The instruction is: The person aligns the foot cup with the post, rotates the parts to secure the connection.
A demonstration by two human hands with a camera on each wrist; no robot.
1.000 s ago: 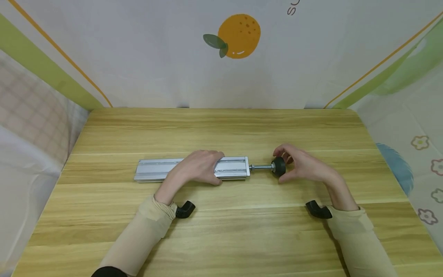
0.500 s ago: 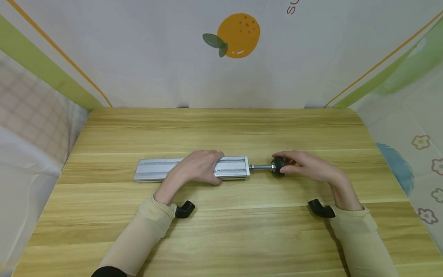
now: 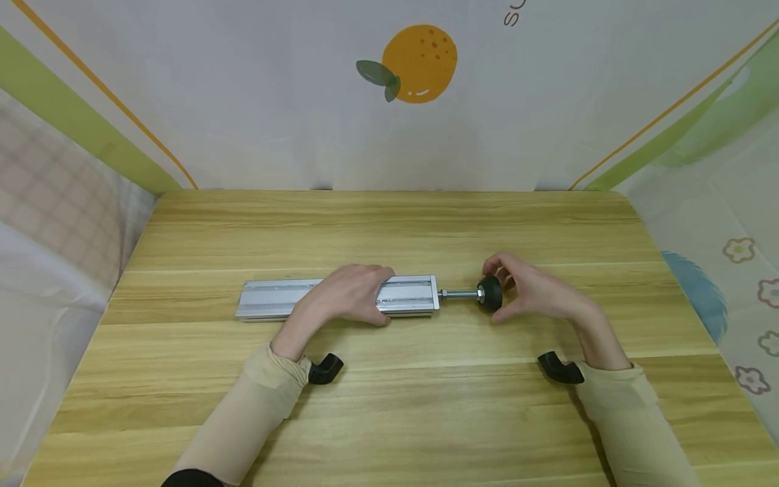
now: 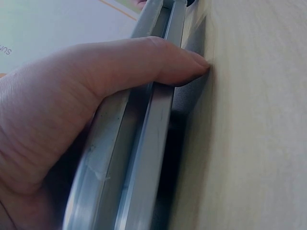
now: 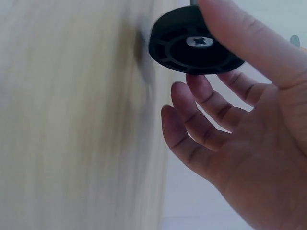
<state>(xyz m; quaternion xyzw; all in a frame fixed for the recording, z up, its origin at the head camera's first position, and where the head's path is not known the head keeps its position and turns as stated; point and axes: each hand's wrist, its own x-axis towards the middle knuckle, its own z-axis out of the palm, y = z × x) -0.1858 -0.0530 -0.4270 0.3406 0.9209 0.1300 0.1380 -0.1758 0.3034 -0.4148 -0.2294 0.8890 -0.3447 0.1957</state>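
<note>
Head | left grip point(image 3: 343, 294) clasping bar point(image 3: 414, 291) | right grip point(image 3: 538, 291) curled round disc point(image 3: 491, 293) | tabletop point(image 3: 426, 426), backdrop point(image 3: 274, 101) behind

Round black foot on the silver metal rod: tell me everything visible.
The round black foot, rubber or plastic by its look, sits at the end of the silver metal rod, beside a silver nut. Set on edge, it turns its hollowed outer face, ringed with ribbed cells round a silver cross-head screw, away from the long silver metal profile. The right hand arches round it; whether they touch is unclear.
</note>
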